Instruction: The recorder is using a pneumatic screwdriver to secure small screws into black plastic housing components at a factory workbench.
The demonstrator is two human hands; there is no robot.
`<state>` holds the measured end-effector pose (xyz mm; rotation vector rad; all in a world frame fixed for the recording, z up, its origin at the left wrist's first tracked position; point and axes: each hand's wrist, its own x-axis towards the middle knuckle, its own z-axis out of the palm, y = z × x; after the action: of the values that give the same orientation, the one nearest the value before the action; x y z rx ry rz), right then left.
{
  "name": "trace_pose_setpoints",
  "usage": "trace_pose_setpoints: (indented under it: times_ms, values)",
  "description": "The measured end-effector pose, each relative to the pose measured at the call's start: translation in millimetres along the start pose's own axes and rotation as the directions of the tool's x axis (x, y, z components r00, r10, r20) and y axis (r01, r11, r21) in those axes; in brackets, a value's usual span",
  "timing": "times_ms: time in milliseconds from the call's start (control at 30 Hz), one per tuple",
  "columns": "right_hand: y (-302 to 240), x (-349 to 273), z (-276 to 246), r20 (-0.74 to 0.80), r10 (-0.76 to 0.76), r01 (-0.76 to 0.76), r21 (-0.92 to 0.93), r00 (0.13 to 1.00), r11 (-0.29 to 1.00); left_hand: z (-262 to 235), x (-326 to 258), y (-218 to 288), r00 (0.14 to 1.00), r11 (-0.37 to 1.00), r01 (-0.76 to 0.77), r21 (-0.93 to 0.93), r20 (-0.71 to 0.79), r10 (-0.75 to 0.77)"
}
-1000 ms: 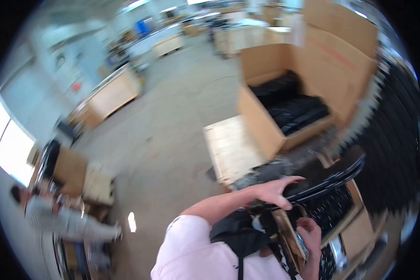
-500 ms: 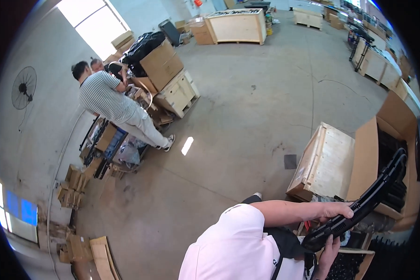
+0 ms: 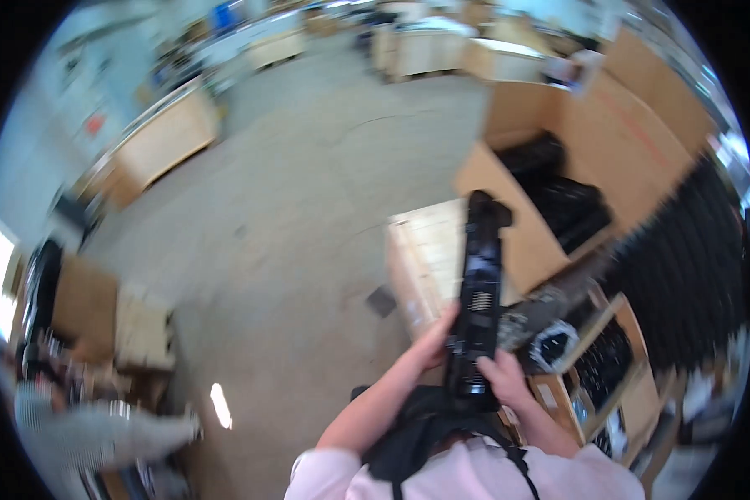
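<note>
Long black part (image 3: 480, 292): I see it held up in both hands, its far end by the open cardboard box (image 3: 510, 215). I can't tell if they touch.
Left hand (image 3: 436, 340): fingers clamped on its left edge, tips hidden.
Right hand (image 3: 507, 379): fingers clamped near its low end, thumb on top.
Far end: no hand is there, so a quick turn could bump the box.
Shiny skin: it looks slick to me, so a loose hold could drop it.
</note>
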<state>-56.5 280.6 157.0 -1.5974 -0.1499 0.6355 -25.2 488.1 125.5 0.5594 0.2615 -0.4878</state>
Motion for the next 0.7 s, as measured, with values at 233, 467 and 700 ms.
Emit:
trace_pose_setpoints:
  times_ms: [233, 467, 700]
  values:
    - [-19, -11, 3, -0.212, 0.067, -0.033, 0.163, 0.975, 0.986, -176, -38, -27, 0.920, 0.839, 0.205, 0.503, -0.392, 0.010]
    - [-34, 11, -26, -0.450, -0.022, 0.007, -0.034, 0.893, 0.999, -404, -185, -117, 0.577, 0.559, 0.662, 0.499, -0.815, 0.045]
    - [-39, 54, -81, -0.592, -0.007, 0.061, 0.070, 0.806, 0.996, -378, -217, -116, 0.576, 0.474, 0.711, 0.520, -0.817, 0.032]
